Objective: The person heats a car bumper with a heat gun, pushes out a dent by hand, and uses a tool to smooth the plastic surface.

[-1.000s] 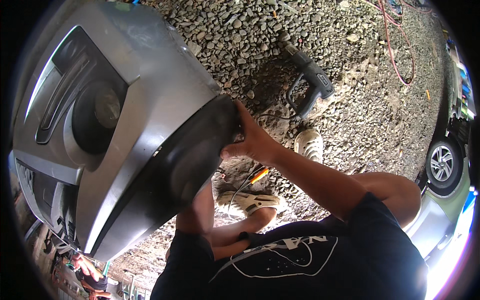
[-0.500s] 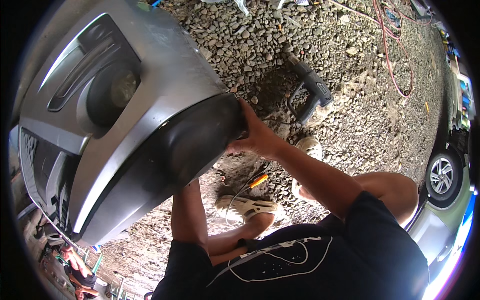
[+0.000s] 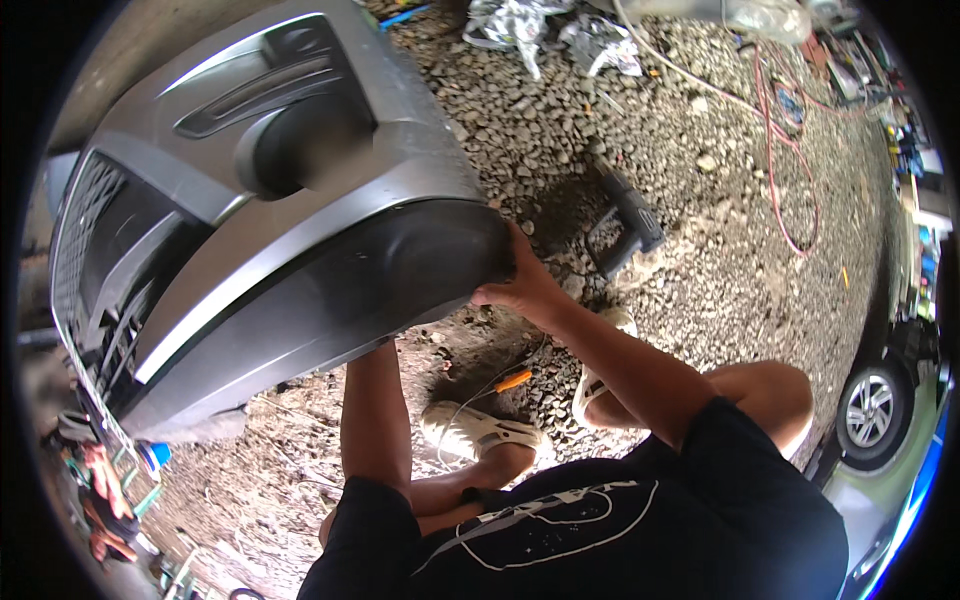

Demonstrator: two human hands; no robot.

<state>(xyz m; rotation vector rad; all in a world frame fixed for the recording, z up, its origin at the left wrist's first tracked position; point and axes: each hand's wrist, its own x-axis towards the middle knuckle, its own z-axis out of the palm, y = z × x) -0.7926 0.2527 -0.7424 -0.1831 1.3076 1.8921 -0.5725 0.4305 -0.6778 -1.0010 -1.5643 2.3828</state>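
Note:
A silver car bumper (image 3: 400,160) with a black lower trim (image 3: 400,250) fills the left and middle. My right hand (image 3: 522,285) grips the trim's rounded end, the thumb on its underside edge and the fingers round the corner. My left forearm (image 3: 376,420) reaches up under the trim's lower edge, which hides the left hand. A dark pistol-shaped heat gun (image 3: 636,222) lies on the gravel beyond my right hand. By my shoe lies an orange-handled tool (image 3: 514,380), its other end unclear, beside a thin cable.
Gravel (image 3: 700,250) covers the ground. Crumpled clear plastic (image 3: 520,30) lies at the back, and a red hose (image 3: 775,180) loops at the right. A car wheel (image 3: 876,415) stands at the far right. Another person (image 3: 108,500) is at the lower left.
The view has shifted, so the bumper now appears further right and lower, with more plastic visible at the back. My right hand stays on the trim's end.

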